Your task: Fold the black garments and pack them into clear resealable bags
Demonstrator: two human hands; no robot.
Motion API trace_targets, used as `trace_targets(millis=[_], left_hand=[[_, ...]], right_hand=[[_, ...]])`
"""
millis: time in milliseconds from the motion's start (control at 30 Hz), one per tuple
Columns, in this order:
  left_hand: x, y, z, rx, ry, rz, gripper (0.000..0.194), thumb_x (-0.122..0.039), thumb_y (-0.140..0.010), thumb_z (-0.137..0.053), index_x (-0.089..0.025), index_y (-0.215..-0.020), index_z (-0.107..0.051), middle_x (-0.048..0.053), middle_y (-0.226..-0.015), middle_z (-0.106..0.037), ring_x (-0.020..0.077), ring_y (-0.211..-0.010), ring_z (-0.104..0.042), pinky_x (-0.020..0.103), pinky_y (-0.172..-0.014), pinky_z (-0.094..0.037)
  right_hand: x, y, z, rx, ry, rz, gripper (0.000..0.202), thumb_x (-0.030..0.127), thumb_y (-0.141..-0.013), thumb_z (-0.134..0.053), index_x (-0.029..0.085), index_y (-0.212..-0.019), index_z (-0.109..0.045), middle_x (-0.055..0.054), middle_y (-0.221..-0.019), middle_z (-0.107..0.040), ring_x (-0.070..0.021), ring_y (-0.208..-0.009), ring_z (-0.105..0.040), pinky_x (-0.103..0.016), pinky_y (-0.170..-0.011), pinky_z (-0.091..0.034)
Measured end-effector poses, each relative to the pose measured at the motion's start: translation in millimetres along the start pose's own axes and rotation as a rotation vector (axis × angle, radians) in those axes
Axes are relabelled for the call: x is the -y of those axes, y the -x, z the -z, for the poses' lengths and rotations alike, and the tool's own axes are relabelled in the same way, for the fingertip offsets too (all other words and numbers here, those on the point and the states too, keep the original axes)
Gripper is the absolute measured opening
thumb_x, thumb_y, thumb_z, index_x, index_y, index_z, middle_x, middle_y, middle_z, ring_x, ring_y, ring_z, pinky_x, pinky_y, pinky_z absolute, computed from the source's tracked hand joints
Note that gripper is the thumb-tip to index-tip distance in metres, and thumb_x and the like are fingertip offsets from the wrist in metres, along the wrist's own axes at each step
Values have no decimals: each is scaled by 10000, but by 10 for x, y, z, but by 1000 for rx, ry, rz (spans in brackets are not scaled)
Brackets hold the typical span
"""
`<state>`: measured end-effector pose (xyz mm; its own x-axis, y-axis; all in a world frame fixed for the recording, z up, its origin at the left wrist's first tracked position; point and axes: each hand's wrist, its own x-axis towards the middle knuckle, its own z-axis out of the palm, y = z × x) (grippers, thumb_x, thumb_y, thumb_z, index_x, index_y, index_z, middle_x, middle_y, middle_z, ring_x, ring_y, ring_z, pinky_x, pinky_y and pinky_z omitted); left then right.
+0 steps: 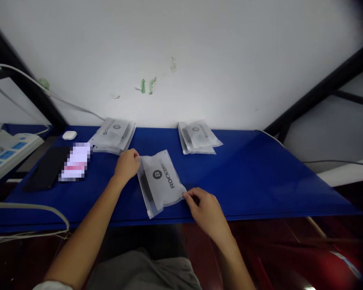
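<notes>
A frosted plastic zip bag (166,183) printed "ROCKBROS" lies at a slant near the front edge of the blue table, with a dark flat item showing through it. My right hand (207,209) pinches its near right corner between thumb and finger. At the far left corner of the same bag, the curled fingers of my left hand (127,166) are closed on its edge; the fingertips are partly hidden. Behind my left hand sits a stack of similar bags (113,135). Another small pile of these bags (199,137) rests further right, close to the wall.
On the left are a black phone (46,169), a pixelated bright patch (76,162), a white earbud case (69,135) and a power strip (13,155). Cables run along the left side. The blue table (251,177) meets a white wall (218,60), with black metal posts at both sides.
</notes>
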<state>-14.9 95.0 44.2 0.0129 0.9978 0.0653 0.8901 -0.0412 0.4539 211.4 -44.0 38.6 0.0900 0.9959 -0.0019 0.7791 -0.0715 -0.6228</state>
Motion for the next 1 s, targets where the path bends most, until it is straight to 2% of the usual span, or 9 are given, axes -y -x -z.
trace_targets(millis=[233,500,733,1000], left_hand=[[-187,18,104,-36,32,8,152,-213,-846,-479,-209,-823,-629,46,-858,-691,217,-819,-615,308,-660,-418],[-608,-199,164,-156,120,-72,131,-191,-829,-493,-209,-777,-611,39,-827,-678,204,-793,-605,299,-675,-409],[-1082,-618,185,-216,263,-135,132,-160,-817,-501,-188,-816,-630,52,-830,-676,205,-836,-609,305,-737,-439],[-1574,-1265,51,-166,400,-136,141,-162,-826,-524,-159,-818,-665,46,-843,-706,165,-823,-636,264,-769,-456]], right_hand=[[-56,31,51,-57,-53,12,298,383,-892,-402,224,-673,-526,-33,-705,-606,-192,-648,-544,-308,-637,-370],[-125,-73,292,-161,-100,36,334,413,-899,-399,219,-644,-496,-7,-640,-552,-168,-608,-507,-288,-606,-350],[-161,-367,626,-317,-140,50,364,431,-877,-433,210,-590,-467,25,-544,-466,-132,-535,-428,-258,-542,-314],[-265,-929,1097,-481,-123,-45,347,429,-826,-466,199,-568,-497,27,-510,-455,-121,-517,-403,-257,-531,-296]])
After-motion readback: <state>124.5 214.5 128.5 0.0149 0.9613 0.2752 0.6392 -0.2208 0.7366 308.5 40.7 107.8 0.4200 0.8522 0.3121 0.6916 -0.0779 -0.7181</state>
